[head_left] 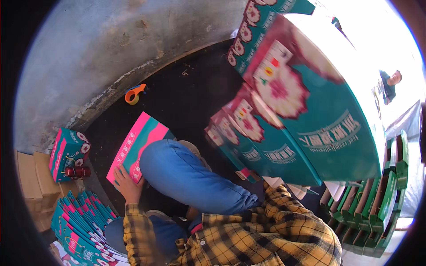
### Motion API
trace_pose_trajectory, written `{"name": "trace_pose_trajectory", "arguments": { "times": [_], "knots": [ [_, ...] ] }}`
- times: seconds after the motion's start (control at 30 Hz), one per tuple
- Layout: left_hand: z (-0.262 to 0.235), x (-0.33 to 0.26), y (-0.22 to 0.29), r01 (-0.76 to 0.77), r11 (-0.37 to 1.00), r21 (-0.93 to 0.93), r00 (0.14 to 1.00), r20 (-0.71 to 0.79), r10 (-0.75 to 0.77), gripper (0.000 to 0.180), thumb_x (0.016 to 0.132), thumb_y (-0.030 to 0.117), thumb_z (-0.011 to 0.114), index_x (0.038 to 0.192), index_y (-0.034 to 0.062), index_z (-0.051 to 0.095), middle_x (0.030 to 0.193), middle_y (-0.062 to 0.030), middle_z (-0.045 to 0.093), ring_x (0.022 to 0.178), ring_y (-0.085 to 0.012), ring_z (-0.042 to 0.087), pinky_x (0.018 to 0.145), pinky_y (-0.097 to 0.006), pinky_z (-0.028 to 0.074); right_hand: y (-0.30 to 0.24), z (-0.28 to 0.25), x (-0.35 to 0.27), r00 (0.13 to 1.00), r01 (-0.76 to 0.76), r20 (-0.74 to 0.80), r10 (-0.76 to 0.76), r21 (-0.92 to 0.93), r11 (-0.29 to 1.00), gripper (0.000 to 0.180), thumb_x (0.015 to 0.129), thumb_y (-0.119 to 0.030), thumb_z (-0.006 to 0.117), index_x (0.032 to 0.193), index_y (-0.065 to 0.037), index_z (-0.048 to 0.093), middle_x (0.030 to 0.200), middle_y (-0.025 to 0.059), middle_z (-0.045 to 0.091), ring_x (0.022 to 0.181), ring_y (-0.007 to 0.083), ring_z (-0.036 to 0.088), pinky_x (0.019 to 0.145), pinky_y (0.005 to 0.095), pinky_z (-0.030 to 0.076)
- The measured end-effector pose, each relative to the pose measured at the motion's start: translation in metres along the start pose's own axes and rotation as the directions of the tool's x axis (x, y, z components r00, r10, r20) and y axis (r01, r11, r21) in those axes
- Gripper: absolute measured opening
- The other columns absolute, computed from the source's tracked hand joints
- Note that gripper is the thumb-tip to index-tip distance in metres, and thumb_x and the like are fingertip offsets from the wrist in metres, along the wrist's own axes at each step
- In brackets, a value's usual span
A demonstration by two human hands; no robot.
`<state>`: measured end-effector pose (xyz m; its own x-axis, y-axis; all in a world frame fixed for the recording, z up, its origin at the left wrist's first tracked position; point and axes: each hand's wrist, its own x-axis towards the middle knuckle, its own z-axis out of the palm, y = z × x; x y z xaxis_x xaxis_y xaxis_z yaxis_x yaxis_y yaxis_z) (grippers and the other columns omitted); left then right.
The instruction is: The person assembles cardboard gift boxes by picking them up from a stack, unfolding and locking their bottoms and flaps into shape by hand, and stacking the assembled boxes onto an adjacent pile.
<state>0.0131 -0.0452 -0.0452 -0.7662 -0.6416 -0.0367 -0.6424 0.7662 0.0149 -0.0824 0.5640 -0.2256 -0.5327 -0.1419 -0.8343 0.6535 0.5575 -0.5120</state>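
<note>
Pink-and-teal box (128, 150) is on the dark floor (177, 102), left of its middle, tilted in view, its right part hidden behind the bent left knee (164, 162). Left hand (128, 184) is on the box's near end: fingers slightly apart, laid over the pink face; thumb side unclear, so can't tell if they clamp it. Right hand is hidden past its plaid cuff (277, 193), near the bottom flaps (273, 181) of the big teal cartons (328, 128); can't tell its fingers' state. Cartons stand in a row along the floor's right side. Orange tape dispenser (135, 94) lies at the floor's far edge, near the wall (102, 40). Floor's left edge: small teal box (66, 148), dark red cylinder (77, 171) just beside it, flat-packed stack (82, 226) nearer, brown cardboard (33, 181) beyond. Green trays (377, 206) stacked far right; another person (388, 86) well apart, upper right.
</note>
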Motion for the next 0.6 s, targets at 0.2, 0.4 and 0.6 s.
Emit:
{"name": "trace_pose_trajectory", "arguments": {
  "times": [0.2, 0.4, 0.6],
  "knots": [
    [-0.005, -0.002, 0.003, -0.010, 1.000, -0.027, 0.998, -0.057, 0.009, 0.121, 0.070, 0.051, 0.088, 0.159, 0.0043, 0.021, 0.161, -0.0241, 0.028, 0.150, -0.0406, 0.026, 0.116, -0.062, 0.025, 0.072, -0.010, -0.014, 0.992, -0.098, -0.067, 0.105, 0.111, 0.989, 0.045, 0.102, -0.041, 0.051, 0.136, -0.013, 0.058, 0.120, 0.0118, 0.069, 0.106, 0.0298, 0.068, 0.096, 0.0500, 0.051],
    [-0.007, -0.009, 0.002, 0.017, 1.000, 0.015, 0.999, -0.045, -0.016, 0.121, 0.069, 0.052, 0.088, 0.159, 0.0052, 0.022, 0.161, -0.0226, 0.030, 0.150, -0.0395, 0.026, 0.115, -0.062, 0.028, 0.143, -0.023, 0.012, 0.978, -0.169, -0.071, 0.195, 0.271, 0.948, 0.044, 0.102, -0.040, 0.051, 0.136, -0.013, 0.059, 0.120, 0.0118, 0.069, 0.105, 0.0298, 0.069, 0.096, 0.0498, 0.051],
    [-0.006, -0.008, 0.002, -0.003, 1.000, 0.000, 0.998, -0.069, 0.003, 0.122, 0.068, 0.053, 0.088, 0.159, 0.0052, 0.023, 0.161, -0.0221, 0.031, 0.150, -0.0387, 0.028, 0.114, -0.061, 0.030, 0.255, -0.044, 0.092, 0.997, -0.065, 0.077, 0.025, 0.570, 0.819, 0.044, 0.102, -0.040, 0.051, 0.136, -0.013, 0.059, 0.119, 0.0117, 0.070, 0.105, 0.0298, 0.069, 0.096, 0.0496, 0.052]
  ]
}}
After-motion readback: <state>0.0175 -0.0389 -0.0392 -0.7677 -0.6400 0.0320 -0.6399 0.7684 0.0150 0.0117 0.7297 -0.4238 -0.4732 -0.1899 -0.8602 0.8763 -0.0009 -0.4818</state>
